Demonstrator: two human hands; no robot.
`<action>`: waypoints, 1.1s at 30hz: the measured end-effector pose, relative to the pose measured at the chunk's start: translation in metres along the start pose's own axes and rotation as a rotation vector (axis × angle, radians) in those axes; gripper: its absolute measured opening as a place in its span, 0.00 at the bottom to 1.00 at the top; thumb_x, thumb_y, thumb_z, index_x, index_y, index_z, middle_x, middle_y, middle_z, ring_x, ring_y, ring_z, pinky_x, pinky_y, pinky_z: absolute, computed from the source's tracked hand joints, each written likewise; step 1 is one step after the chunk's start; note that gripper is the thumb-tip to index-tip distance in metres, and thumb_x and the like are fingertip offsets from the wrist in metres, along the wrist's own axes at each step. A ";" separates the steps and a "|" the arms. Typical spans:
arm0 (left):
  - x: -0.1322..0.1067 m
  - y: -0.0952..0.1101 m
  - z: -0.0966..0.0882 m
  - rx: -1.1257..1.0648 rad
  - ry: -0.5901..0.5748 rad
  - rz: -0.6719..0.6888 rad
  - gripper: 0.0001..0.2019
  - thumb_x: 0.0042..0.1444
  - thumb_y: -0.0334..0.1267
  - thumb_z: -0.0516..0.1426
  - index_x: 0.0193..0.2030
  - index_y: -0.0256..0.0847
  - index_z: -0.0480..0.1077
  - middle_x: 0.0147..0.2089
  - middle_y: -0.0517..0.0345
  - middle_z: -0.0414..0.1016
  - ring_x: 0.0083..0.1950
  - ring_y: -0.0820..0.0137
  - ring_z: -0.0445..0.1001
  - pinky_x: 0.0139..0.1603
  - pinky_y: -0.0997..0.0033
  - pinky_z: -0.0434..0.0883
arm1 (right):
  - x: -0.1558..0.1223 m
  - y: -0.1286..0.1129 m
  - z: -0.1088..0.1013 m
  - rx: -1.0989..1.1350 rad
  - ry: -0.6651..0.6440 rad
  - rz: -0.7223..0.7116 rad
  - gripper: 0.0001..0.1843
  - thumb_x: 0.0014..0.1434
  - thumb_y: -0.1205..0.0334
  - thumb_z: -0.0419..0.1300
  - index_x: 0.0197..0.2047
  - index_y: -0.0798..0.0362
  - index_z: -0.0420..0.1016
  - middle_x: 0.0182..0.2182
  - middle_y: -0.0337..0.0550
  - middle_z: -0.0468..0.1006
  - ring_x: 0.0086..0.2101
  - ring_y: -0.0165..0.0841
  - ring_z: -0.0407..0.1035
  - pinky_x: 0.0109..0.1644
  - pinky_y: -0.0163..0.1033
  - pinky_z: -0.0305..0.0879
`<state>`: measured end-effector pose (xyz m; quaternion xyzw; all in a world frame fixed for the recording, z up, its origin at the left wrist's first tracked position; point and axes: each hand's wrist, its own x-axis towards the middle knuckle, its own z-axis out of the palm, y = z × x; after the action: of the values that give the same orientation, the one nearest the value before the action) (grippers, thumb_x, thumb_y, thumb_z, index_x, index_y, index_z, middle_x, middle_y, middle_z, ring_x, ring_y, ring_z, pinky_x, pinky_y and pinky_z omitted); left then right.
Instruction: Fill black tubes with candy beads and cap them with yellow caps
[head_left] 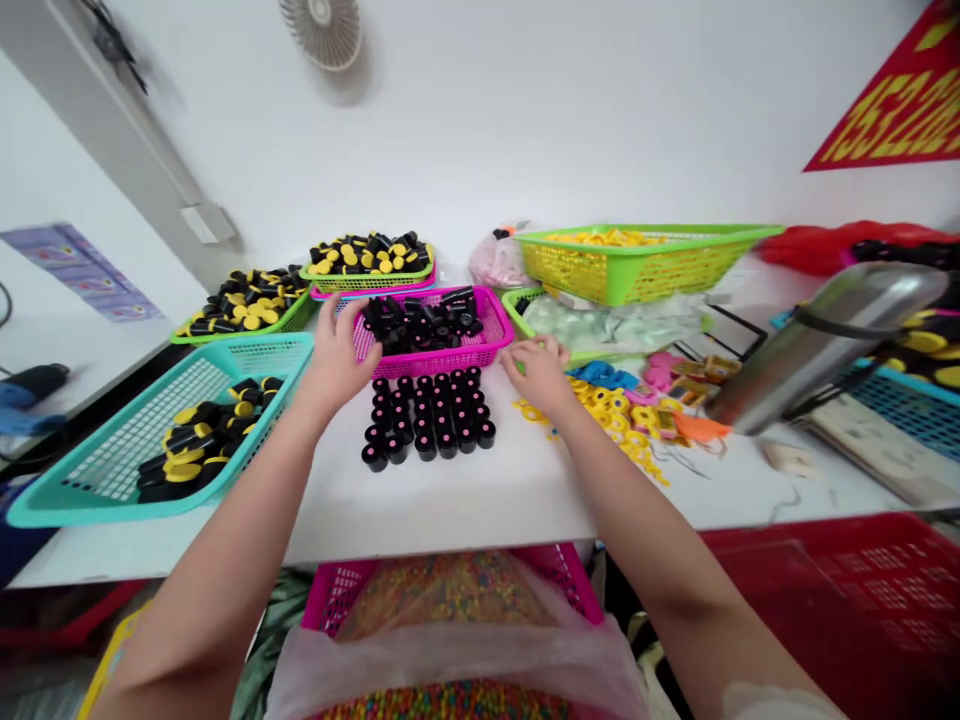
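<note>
My left hand [337, 355] rests at the left rim of a magenta plastic basket [480, 330] heaped with small black cylindrical containers [420, 325], its fingers spread and nothing visible in them. My right hand [536, 372] sits just off the basket's right corner, fingers curled downward beside a scatter of yellow rings [607, 415]. Anything inside that hand is hidden. Between my hands, rows of upright black containers with pink centres [427, 420] stand on the white table [510, 500].
A teal basket [112, 440] and two green-rimmed baskets hold black containers with yellow caps. A green basket [637, 265] holds yellow pieces behind plastic bags. A steel flask [825, 350] lies at right. Below the table edge are a red crate [832, 600] and a magenta basket [330, 595] of coloured beads.
</note>
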<state>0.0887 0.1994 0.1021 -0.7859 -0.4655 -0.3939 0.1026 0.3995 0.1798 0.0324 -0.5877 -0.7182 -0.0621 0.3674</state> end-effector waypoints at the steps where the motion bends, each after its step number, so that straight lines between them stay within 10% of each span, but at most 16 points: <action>1: -0.017 0.001 -0.007 -0.014 0.002 0.005 0.33 0.53 0.37 0.60 0.64 0.42 0.54 0.67 0.40 0.50 0.72 0.51 0.47 0.68 0.44 0.55 | 0.002 0.000 -0.001 -0.002 0.019 -0.013 0.17 0.65 0.56 0.52 0.32 0.51 0.79 0.40 0.45 0.80 0.53 0.48 0.58 0.52 0.52 0.45; 8: -0.173 0.009 -0.049 -0.224 -0.101 -0.304 0.29 0.56 0.41 0.58 0.61 0.49 0.50 0.64 0.44 0.50 0.59 0.59 0.64 0.48 0.55 0.76 | -0.033 -0.049 -0.066 0.356 0.127 -0.078 0.15 0.66 0.57 0.50 0.37 0.53 0.76 0.36 0.46 0.78 0.38 0.36 0.68 0.44 0.41 0.61; 13: -0.211 0.020 -0.065 -0.197 -0.463 -0.359 0.19 0.61 0.42 0.54 0.58 0.44 0.60 0.59 0.46 0.66 0.61 0.59 0.66 0.62 0.49 0.65 | -0.172 -0.112 -0.105 0.548 -1.096 -0.274 0.09 0.59 0.61 0.57 0.31 0.51 0.77 0.26 0.38 0.79 0.26 0.31 0.70 0.30 0.33 0.61; 15: -0.199 0.025 -0.061 -0.214 -0.494 -0.433 0.17 0.62 0.43 0.53 0.56 0.43 0.63 0.57 0.48 0.70 0.57 0.61 0.70 0.61 0.51 0.65 | -0.220 -0.119 -0.100 0.465 -1.266 -0.231 0.10 0.58 0.67 0.56 0.29 0.53 0.78 0.28 0.41 0.80 0.28 0.32 0.72 0.34 0.34 0.64; 25: -0.157 0.040 -0.003 -0.141 -0.271 -0.493 0.15 0.56 0.39 0.58 0.50 0.38 0.66 0.48 0.50 0.77 0.38 0.67 0.76 0.44 0.64 0.72 | -0.301 -0.103 -0.065 0.159 -0.842 0.015 0.29 0.53 0.80 0.47 0.56 0.56 0.72 0.54 0.55 0.74 0.56 0.43 0.66 0.62 0.52 0.60; 33: -0.183 0.090 -0.077 -0.308 -0.302 -0.418 0.19 0.55 0.39 0.61 0.54 0.42 0.67 0.52 0.54 0.75 0.53 0.63 0.74 0.55 0.61 0.72 | -0.302 -0.111 -0.071 0.172 -0.899 -0.033 0.25 0.54 0.79 0.49 0.50 0.53 0.76 0.55 0.52 0.74 0.58 0.41 0.65 0.62 0.50 0.59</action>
<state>0.0744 -0.0097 0.0415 -0.7291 -0.5619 -0.3510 -0.1717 0.3444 -0.1317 -0.0596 -0.5121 -0.8181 0.2533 0.0656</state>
